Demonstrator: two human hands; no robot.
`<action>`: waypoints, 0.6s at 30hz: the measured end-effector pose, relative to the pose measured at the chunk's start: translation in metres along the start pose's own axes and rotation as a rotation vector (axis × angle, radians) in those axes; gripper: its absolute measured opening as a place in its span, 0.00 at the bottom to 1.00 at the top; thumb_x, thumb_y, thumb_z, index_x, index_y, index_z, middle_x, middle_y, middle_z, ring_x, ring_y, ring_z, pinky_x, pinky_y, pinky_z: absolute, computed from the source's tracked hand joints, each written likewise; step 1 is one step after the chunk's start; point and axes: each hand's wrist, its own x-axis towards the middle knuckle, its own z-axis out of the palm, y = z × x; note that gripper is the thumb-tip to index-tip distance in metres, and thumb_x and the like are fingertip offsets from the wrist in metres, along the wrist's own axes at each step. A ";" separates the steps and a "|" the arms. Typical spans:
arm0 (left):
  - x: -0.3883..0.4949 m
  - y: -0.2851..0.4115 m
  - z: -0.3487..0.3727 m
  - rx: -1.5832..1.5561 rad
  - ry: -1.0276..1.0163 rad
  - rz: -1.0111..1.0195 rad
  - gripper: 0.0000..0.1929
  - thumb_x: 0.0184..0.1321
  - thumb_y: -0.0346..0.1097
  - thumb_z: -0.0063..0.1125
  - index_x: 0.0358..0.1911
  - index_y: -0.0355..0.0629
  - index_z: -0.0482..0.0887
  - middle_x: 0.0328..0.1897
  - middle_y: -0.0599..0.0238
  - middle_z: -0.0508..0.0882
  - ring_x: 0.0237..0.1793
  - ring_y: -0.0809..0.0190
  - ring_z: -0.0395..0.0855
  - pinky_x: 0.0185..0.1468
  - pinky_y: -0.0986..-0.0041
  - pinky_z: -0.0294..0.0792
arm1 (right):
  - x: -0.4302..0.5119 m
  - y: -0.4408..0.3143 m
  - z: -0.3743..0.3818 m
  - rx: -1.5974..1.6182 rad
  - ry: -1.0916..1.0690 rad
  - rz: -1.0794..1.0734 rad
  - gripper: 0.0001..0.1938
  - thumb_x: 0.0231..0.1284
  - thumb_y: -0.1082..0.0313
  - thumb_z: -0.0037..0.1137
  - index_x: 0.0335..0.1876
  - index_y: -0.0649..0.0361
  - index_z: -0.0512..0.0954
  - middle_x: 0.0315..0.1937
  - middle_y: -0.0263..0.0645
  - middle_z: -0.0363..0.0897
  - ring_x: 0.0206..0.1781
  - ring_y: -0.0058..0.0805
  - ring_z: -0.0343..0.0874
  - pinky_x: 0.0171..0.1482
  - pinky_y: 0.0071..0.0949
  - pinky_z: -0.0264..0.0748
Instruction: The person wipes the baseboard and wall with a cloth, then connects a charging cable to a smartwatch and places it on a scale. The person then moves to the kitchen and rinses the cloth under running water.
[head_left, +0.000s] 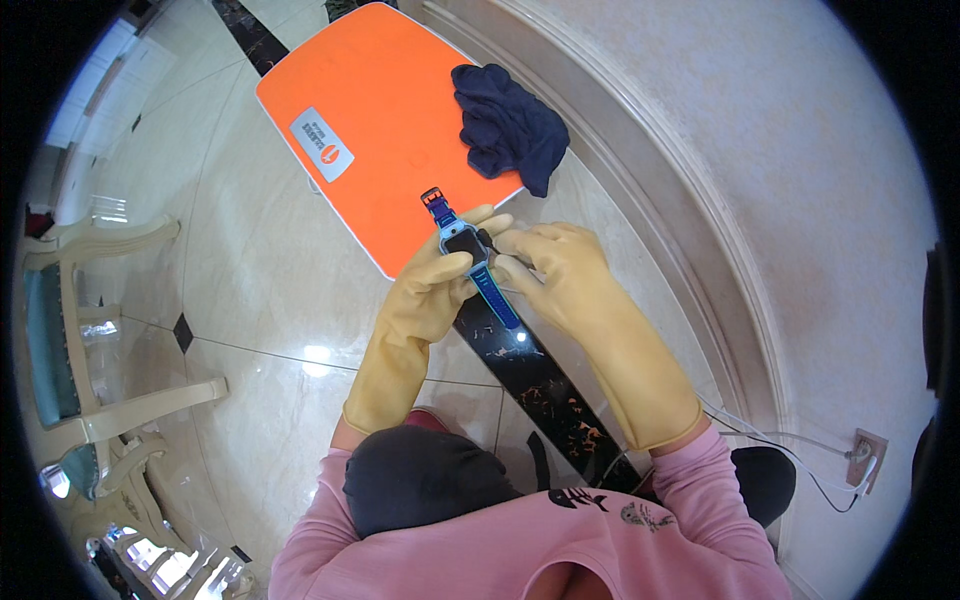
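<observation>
My left hand (431, 289), in a yellow rubber glove, holds a smartwatch (465, 246) with its thumb over the case edge. The watch has a light blue case, a dark screen and a blue and purple strap that hangs unfastened at both ends. My right hand (559, 270), gloved alike, pinches a small black connector (486, 238) on a cable at the watch's right side. Whether the connector touches the case cannot be told. Beyond the hands lies an orange board-like panel (375, 97) with a crumpled dark blue cloth (510, 127) on its right corner.
A wall with moulded skirting (630, 112) curves along the right. Cables run to a wall socket (867, 459) at lower right. A pale wooden chair with green upholstery (52, 345) stands left. A black marble strip (540, 382) crosses the tiled floor.
</observation>
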 end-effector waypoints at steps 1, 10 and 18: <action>0.001 0.000 -0.001 -0.012 -0.003 -0.016 0.36 0.57 0.33 0.63 0.73 0.34 0.70 0.72 0.53 0.79 0.44 0.67 0.82 0.42 0.80 0.71 | 0.000 0.001 0.002 -0.011 0.009 0.004 0.08 0.58 0.65 0.67 0.41 0.55 0.84 0.31 0.41 0.84 0.37 0.47 0.83 0.42 0.44 0.78; 0.004 -0.003 -0.005 -0.024 0.003 -0.055 0.35 0.59 0.32 0.58 0.73 0.34 0.69 0.73 0.51 0.78 0.54 0.62 0.85 0.51 0.79 0.76 | -0.001 -0.004 -0.009 0.527 -0.203 0.544 0.05 0.63 0.68 0.65 0.40 0.57 0.85 0.32 0.33 0.83 0.36 0.28 0.82 0.45 0.32 0.77; 0.003 0.000 0.000 0.341 0.035 -0.047 0.40 0.53 0.30 0.55 0.75 0.35 0.66 0.74 0.53 0.77 0.63 0.59 0.80 0.66 0.70 0.71 | -0.003 -0.015 -0.021 0.835 -0.244 0.683 0.06 0.65 0.66 0.65 0.43 0.58 0.84 0.36 0.28 0.83 0.39 0.18 0.79 0.47 0.24 0.76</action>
